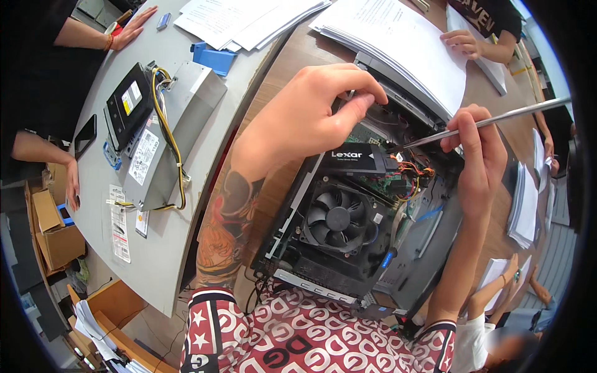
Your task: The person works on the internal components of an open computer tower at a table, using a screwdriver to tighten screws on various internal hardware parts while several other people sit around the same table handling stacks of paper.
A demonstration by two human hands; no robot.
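An opened black desktop computer case [429, 267] lies in front of me, its inside facing up. My left hand [329, 109] is above its far part, thumb and forefinger curled together; whatever is between them is hidden. My right hand [476, 146] grips a long silver metal tool [510, 116] over the case's right side. The tool's thin tip points down left, near the end of a black rectangular module [353, 160] with white lettering. Coloured wires [415, 174] run beside that module. Nearer to me is a black cooling fan [337, 219].
A metal power supply [168, 137] with cables and a black drive [129, 99] sit on the grey table [168, 248] to the left. Paper stacks [398, 43] lie beyond the case. Other people's hands [134, 28] rest on the tables around.
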